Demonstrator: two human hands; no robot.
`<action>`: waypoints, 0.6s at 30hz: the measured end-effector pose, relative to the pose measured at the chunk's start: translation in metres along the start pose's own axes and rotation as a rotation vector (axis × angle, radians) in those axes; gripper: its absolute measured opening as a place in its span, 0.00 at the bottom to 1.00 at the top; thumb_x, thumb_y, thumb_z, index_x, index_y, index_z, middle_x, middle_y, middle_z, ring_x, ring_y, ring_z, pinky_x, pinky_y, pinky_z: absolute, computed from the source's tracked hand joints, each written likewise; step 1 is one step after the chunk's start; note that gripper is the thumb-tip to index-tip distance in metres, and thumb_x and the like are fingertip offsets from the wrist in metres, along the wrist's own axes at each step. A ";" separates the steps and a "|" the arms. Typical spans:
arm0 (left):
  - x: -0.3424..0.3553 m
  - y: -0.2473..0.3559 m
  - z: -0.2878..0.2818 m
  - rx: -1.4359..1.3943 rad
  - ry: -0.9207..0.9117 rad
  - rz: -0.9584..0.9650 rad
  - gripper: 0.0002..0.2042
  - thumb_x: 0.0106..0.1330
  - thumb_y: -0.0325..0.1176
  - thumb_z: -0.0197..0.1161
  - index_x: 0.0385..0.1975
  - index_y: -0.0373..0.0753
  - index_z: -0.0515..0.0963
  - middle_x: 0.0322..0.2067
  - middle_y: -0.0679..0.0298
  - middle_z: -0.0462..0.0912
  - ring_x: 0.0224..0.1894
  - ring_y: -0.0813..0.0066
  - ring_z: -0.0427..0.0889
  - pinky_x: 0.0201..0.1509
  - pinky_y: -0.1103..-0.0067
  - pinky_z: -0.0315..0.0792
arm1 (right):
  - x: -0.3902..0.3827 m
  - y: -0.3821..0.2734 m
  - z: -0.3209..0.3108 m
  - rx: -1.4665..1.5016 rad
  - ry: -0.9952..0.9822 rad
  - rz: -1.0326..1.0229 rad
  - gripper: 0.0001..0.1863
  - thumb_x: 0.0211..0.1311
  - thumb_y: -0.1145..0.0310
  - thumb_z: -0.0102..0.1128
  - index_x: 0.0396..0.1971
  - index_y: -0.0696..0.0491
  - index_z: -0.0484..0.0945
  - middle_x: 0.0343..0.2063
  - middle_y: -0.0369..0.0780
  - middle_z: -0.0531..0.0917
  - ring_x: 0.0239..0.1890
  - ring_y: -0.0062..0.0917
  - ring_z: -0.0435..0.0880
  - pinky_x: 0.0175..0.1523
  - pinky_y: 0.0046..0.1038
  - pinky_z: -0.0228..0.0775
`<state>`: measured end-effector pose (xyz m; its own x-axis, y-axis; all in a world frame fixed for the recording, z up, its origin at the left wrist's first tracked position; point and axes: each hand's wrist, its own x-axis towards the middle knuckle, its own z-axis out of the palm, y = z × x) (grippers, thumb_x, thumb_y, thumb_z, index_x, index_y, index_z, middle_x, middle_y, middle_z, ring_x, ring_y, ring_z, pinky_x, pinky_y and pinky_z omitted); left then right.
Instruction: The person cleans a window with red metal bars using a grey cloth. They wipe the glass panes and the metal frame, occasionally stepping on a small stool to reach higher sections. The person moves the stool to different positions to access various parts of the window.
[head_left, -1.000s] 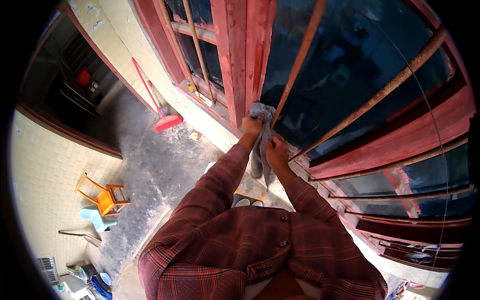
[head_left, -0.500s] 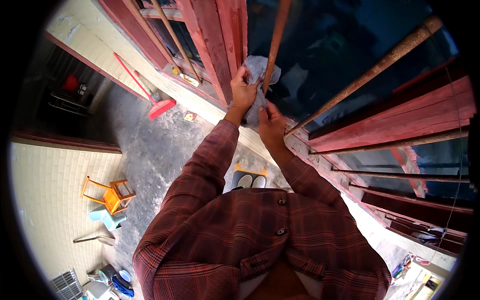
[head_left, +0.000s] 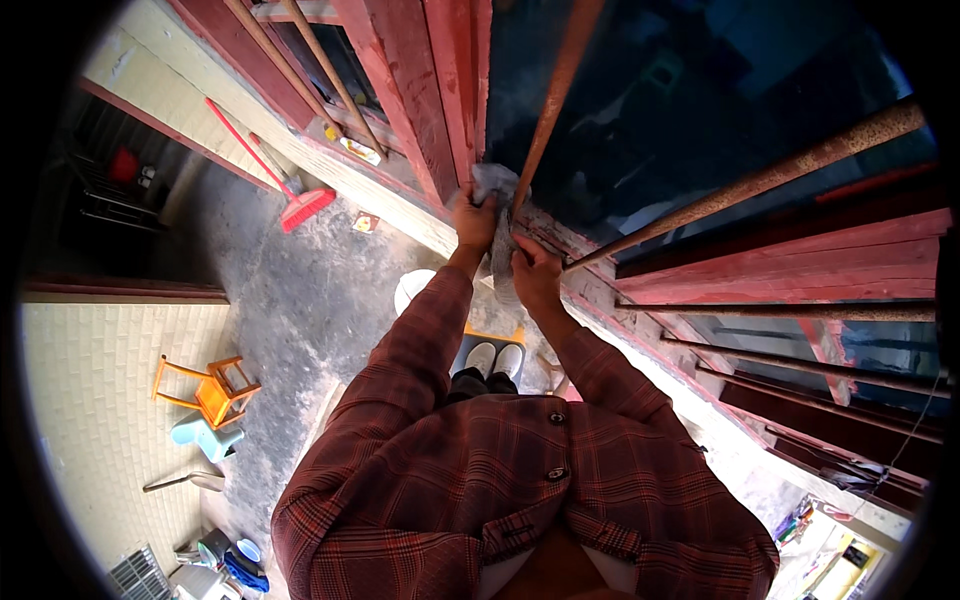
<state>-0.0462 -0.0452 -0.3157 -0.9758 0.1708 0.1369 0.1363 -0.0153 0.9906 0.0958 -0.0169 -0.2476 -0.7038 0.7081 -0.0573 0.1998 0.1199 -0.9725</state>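
Note:
A grey cloth (head_left: 503, 232) is bunched around the lower part of a rusty window bar (head_left: 553, 95), near the bottom corner of a dark glass pane (head_left: 640, 130). My left hand (head_left: 473, 224) is closed on the cloth from the left, beside the red wooden window frame (head_left: 452, 90). On the other side, my right hand (head_left: 538, 272) pinches the cloth's hanging part, its fingers curled by the sill. The cloth hides the bar's foot.
More rusty bars (head_left: 750, 185) slant out on the right. Below are my shoes on a low yellow-edged stool (head_left: 463, 350), with a white bucket (head_left: 412, 288) beside it. A red broom (head_left: 305, 208) leans on the wall; an orange wooden chair (head_left: 215, 393) stands left.
Both hands and the cloth have moved down along the bar toward the sill. The cloth's upper part has come off the glass. The white bucket has come into view beside my left sleeve.

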 end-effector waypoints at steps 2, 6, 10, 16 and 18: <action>-0.002 0.003 -0.010 -0.164 0.085 -0.069 0.11 0.55 0.25 0.62 0.38 0.36 0.73 0.32 0.61 0.79 0.34 0.71 0.78 0.39 0.77 0.72 | -0.005 -0.009 -0.006 0.066 -0.078 0.051 0.15 0.55 0.76 0.52 0.44 0.56 0.78 0.22 0.36 0.79 0.22 0.16 0.73 0.31 0.20 0.67; -0.016 0.055 -0.046 -0.641 0.208 -0.468 0.14 0.58 0.27 0.60 0.45 0.36 0.71 0.39 0.59 0.77 0.40 0.67 0.78 0.45 0.74 0.73 | -0.022 -0.024 -0.024 0.285 -0.113 0.224 0.16 0.58 0.78 0.50 0.47 0.58 0.76 0.30 0.33 0.78 0.27 0.13 0.72 0.32 0.17 0.65; -0.059 0.098 -0.086 -0.783 -0.003 -0.766 0.14 0.60 0.31 0.58 0.45 0.39 0.71 0.36 0.64 0.77 0.35 0.71 0.78 0.38 0.77 0.74 | -0.037 -0.029 -0.034 0.578 -0.067 0.213 0.15 0.59 0.78 0.48 0.47 0.60 0.75 0.35 0.34 0.78 0.33 0.15 0.74 0.40 0.17 0.67; -0.118 0.118 -0.081 -0.857 -0.571 -0.922 0.19 0.67 0.44 0.50 0.53 0.41 0.67 0.47 0.64 0.74 0.48 0.71 0.74 0.51 0.74 0.70 | -0.066 -0.043 -0.031 0.206 -0.220 0.045 0.15 0.58 0.76 0.51 0.45 0.60 0.75 0.26 0.34 0.79 0.31 0.13 0.74 0.35 0.18 0.68; -0.119 0.128 -0.074 -0.967 -0.576 -1.105 0.18 0.68 0.43 0.49 0.53 0.41 0.66 0.47 0.64 0.74 0.49 0.72 0.74 0.52 0.74 0.70 | -0.069 -0.055 -0.045 0.106 -0.280 0.090 0.15 0.58 0.76 0.51 0.46 0.60 0.75 0.29 0.38 0.80 0.32 0.15 0.76 0.37 0.18 0.69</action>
<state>0.0750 -0.1409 -0.2045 -0.2907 0.8565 -0.4266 -0.9471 -0.1941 0.2556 0.1640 -0.0415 -0.1802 -0.8500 0.4914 -0.1897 0.2078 -0.0182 -0.9780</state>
